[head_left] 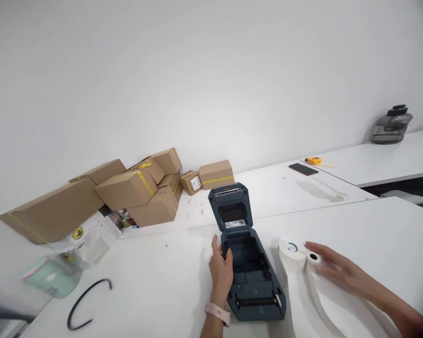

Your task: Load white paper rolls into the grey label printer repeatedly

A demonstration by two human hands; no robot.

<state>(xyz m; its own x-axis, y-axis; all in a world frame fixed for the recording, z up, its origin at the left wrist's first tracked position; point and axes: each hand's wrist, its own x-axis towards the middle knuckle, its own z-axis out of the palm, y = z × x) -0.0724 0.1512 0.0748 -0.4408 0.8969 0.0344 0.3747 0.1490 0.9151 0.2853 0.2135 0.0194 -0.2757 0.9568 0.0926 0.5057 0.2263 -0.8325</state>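
Observation:
A dark label printer (252, 263) stands on the white table with its lid tipped up and its inside bare to view. My left hand (221, 270) grips the printer's left wall, the thumb over the rim and the fingers along the outer side. To the right of the printer stands a larger white paper roll (292, 257) with a blue ring at its core. Beside it is a small paper roll (313, 258) with a dark hole. My right hand (333, 267), slightly blurred, has its fingers around this small roll. Loose paper strips (313, 305) trail from the rolls toward me.
Cardboard boxes (151, 206) are piled at the back left, near a plastic-wrapped packet (97, 237) and a mint-green pouch (52, 277). A black curved strip (78, 303) lies at front left. Farther back are a phone (303, 169), a yellow tape measure (313, 160) and a grey jug (390, 127).

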